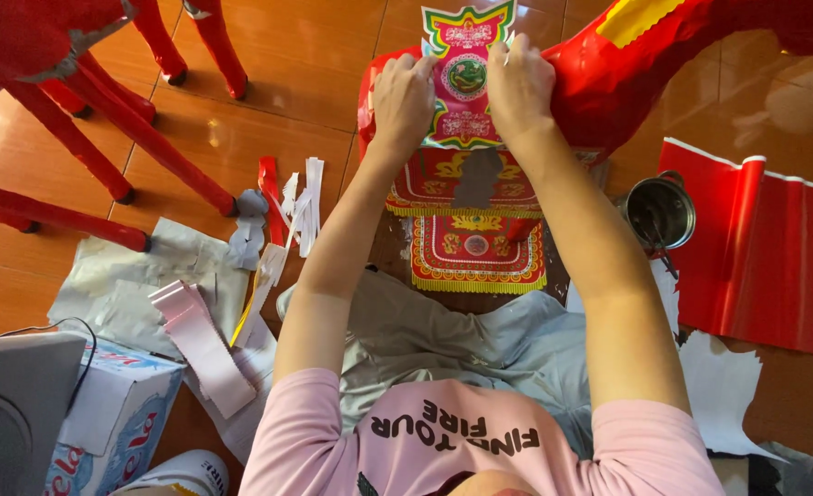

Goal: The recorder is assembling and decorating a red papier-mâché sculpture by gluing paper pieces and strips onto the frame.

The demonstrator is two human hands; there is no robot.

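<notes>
I see my left hand (403, 99) and right hand (519, 90) both pressed flat, fingers closed, on the ornate paper cutout (466, 78), holding it against the red paper figure (599, 83) above the floor (241, 138).

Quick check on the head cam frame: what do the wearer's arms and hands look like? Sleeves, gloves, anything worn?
Both arms are bare from the upper arm down. Short pink sleeves of a T-shirt end above the elbows. The left hand and right hand are ungloved; no rings, watch or bracelets show. The shirt front carries dark block lettering. Nothing is strapped to either forearm, and no cables run along them.
</notes>
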